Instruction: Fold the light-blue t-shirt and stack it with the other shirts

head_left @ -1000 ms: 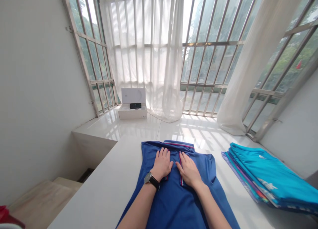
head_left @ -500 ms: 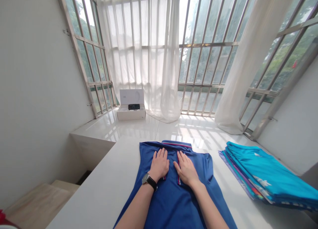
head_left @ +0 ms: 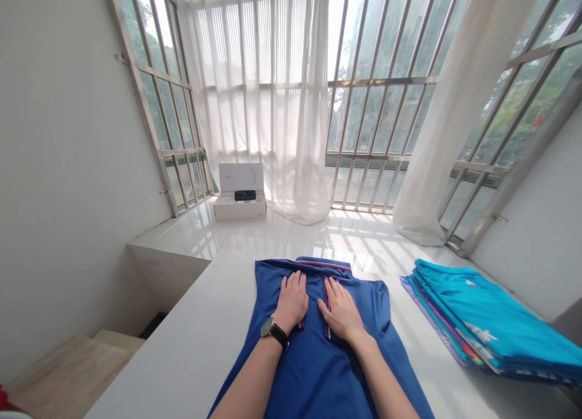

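A dark blue polo shirt (head_left: pixel 318 370) lies spread on the white surface in front of me, its striped collar (head_left: pixel 324 264) at the far end. My left hand (head_left: pixel 293 301) rests flat on the upper left of the shirt, fingers stretched toward the collar. On that wrist sits a black-strapped watch (head_left: pixel 273 332). Flat on the upper right of the shirt lies my right hand (head_left: pixel 342 310), its fingers extended and slightly apart. Red-and-white striped trim shows beside both hands. Neither hand grips the cloth. The shirt's lower end runs out of view.
To the right is a stack of folded clothes (head_left: pixel 495 322), bright blue on top. An open white box (head_left: pixel 240 210) with a black device (head_left: pixel 245 195) inside stands by the window. Sheer curtains (head_left: pixel 291 134) hang there. The white surface (head_left: pixel 182 328) drops off at its left edge.
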`<state>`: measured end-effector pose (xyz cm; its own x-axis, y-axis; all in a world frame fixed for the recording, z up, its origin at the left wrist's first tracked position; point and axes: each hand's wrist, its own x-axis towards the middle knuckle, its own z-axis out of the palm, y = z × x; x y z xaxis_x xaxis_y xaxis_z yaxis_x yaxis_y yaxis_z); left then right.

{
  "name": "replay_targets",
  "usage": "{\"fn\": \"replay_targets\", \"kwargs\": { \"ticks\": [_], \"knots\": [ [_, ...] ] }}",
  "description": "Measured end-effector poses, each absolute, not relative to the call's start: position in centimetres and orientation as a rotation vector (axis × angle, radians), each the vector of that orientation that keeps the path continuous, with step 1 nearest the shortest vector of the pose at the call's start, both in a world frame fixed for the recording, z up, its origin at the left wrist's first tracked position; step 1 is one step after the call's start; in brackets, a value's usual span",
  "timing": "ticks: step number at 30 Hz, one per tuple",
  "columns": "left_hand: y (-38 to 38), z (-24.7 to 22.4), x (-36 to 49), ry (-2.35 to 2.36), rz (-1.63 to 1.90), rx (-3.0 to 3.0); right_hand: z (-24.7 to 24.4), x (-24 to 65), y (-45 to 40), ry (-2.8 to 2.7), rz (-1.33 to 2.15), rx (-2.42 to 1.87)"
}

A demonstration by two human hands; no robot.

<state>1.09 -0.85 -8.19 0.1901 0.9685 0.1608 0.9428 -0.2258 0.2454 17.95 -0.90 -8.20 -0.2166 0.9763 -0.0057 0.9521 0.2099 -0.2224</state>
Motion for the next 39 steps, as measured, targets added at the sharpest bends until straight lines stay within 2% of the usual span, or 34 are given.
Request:
{"fn": "replay_targets", "kwargs": {
  "ticks": [8, 13, 18, 39],
  "knots": [
    [-0.8, -8.4, 1.0, 1.874, 0.401, 2.331, -8.0, 17.9, -1.0, -2.346, 0.275, -1.901],
    [-0.7, -6.5, 0.5, 1.942, 0.511, 2.244, -8.0, 17.9, -0.9, -2.336, 0.288, -1.891],
    [-0.9, -5.0, 0.1, 2.066, 0.402, 2.126, -8.3, 18.0, -0.8, -2.327, 0.287, -1.875],
    [-1.0, -5.1, -0.2, 2.044, 0.294, 2.144, -8.1, 18.1, -0.9, -2.342, 0.248, -1.880]
  ]
}}
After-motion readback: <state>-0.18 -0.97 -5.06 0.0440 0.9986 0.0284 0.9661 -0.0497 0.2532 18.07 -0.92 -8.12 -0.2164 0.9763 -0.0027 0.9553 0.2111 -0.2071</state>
